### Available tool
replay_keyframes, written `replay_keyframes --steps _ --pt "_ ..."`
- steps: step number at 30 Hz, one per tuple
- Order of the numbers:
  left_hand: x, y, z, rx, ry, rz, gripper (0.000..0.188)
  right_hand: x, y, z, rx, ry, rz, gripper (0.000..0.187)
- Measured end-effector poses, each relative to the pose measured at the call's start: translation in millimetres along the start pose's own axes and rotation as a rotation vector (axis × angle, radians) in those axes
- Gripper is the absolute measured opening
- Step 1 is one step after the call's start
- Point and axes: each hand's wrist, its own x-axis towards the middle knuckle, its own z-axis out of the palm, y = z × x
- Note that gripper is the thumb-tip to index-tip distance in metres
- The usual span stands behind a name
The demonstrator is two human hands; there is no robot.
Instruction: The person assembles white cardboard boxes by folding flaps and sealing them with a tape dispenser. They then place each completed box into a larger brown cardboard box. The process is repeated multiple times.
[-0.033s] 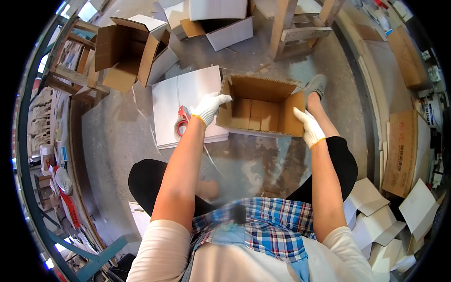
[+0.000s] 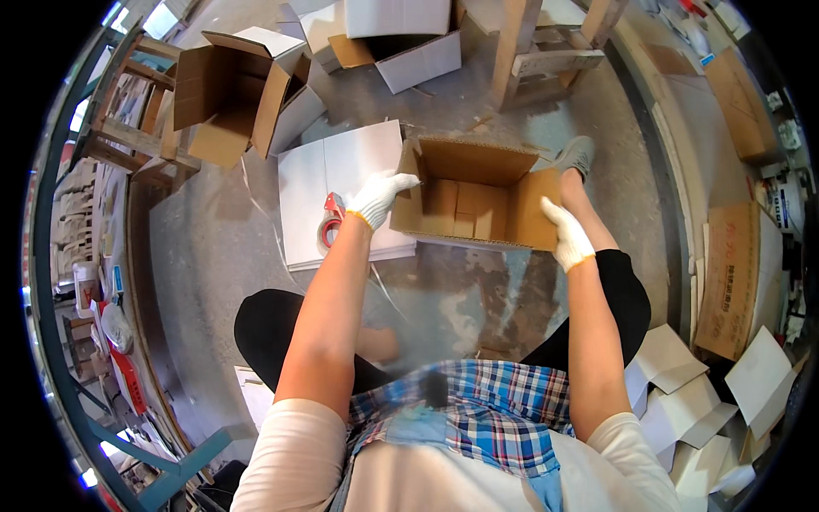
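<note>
An open cardboard box, brown inside, sits in front of me over the floor. My left hand, in a white knitted glove, grips its left wall with the thumb at the inner side. At the right wall, my gloved right hand is closed about the edge near the front corner; its fingers on the outer side are partly hidden. A red tape dispenser with a roll of tape lies by my left wrist. It rests on a stack of flat white cardboard sheets.
An open brown box stands at the far left, with white boxes beyond. Wooden trestle legs rise at the back. Folded white cartons are piled at the near right, below a printed brown carton.
My right hand has shifted slightly to the right and toward me at the box's right wall. The box and my left hand stay nearly in place.
</note>
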Motion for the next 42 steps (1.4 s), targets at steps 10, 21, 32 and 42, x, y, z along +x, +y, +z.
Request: replay_keyframes --steps 10,21,32,42 --pt "17.2 -47.6 -31.8 -0.392 0.06 -0.216 0.057 16.2 38.3 -24.8 -0.343 0.291 -0.05 0.062" --pt "73.4 -134.0 0.6 0.414 0.293 -0.263 0.084 33.1 61.1 4.9 -1.361 0.575 -0.322 0.057" --pt "-11.0 25.1 26.6 0.44 0.862 0.096 0.09 8.5 48.4 -7.3 0.151 0.431 -0.238 0.051" --pt "-42.5 9.0 73.9 0.514 0.528 0.04 0.083 -129.5 92.1 69.2 -0.501 -0.079 0.32 0.028"
